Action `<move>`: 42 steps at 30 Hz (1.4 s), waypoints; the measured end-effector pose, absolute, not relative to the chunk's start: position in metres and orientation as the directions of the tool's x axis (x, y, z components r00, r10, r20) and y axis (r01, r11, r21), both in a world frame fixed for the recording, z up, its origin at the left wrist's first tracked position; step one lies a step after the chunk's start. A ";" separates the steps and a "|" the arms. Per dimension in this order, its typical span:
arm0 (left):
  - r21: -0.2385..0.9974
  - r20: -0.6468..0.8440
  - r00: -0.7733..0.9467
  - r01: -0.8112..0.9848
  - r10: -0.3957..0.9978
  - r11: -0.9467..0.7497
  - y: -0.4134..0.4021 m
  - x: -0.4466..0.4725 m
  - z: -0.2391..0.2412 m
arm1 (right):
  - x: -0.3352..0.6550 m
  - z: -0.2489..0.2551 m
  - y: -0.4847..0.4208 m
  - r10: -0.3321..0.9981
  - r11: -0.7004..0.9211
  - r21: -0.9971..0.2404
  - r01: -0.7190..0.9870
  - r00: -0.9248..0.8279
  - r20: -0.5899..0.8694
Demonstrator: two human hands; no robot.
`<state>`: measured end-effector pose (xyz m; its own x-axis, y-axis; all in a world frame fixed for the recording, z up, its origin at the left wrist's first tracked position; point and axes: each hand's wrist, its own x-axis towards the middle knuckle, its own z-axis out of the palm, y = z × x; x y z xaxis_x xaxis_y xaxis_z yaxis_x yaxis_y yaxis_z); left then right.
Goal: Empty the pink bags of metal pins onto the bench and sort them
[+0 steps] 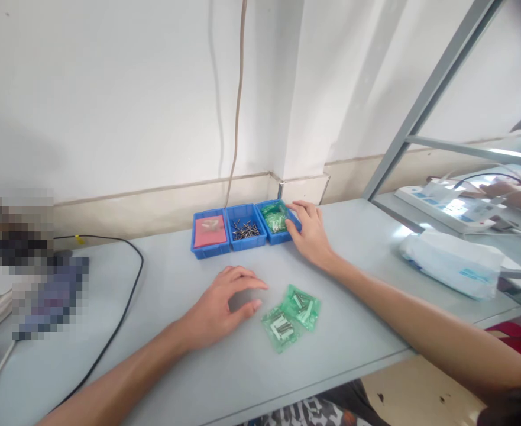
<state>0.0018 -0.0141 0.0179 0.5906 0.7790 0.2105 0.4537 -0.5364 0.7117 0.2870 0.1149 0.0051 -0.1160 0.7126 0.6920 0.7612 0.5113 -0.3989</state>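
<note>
My left hand [218, 307] is over the table with thumb and fingers apart, holding nothing. Just to its right lie two green clear packets, a nearer packet [281, 327] and a farther packet [303, 307], partly overlapping, with small metal and white pieces inside. My right hand [310, 234] is at the right-hand blue bin [280, 238], thumb and fingers about its right side. In that bin are green packets [275, 218]. The middle blue bin [255, 241] holds loose screws [246, 229]. A pink piece [210, 236] with a small clear bag on it fills the left blue bin [207, 254].
A black cable [131, 290] curves across the grey table [167, 260] at left. At right are a white soft pack [458, 263], a power strip [442, 210] and a metal frame [429, 100]. The wall [131, 106] stands behind the bins.
</note>
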 end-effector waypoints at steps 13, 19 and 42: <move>0.334 0.291 0.761 0.487 0.579 -0.807 -0.021 0.006 0.013 | 0.264 0.015 0.075 0.475 0.867 -0.255 0.429 -0.556 0.682; 0.200 0.399 0.664 0.610 0.632 -0.767 -0.011 0.002 0.003 | 0.262 0.008 0.076 0.448 0.893 -0.298 0.336 -0.722 0.528; 0.288 0.385 0.453 0.768 0.804 -0.572 -0.001 -0.004 -0.005 | 0.256 0.005 0.072 0.468 0.864 -0.377 0.333 -0.806 0.362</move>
